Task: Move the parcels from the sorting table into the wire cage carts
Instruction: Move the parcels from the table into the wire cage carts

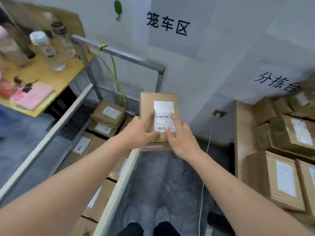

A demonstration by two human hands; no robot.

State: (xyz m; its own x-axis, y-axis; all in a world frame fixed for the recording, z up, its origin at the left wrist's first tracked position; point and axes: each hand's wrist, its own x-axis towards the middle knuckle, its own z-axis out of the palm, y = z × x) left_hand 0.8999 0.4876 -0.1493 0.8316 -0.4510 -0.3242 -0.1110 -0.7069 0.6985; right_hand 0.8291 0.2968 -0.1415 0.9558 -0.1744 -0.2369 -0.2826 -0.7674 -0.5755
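Head view: a cardboard parcel point(159, 106) is held in the air by both hands, the left hand point(139, 129) and right hand point(180, 138) with fingers curled round its near end, above the wire cage cart point(119, 181), where more boxes point(109, 113) are stacked.

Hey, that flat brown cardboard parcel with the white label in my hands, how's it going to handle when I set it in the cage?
The flat brown cardboard parcel probably stays stiff: its edges look straight while the left hand and right hand hold only its near end. Likely light, since fingertips carry it. Flat faces suggest it won't roll.
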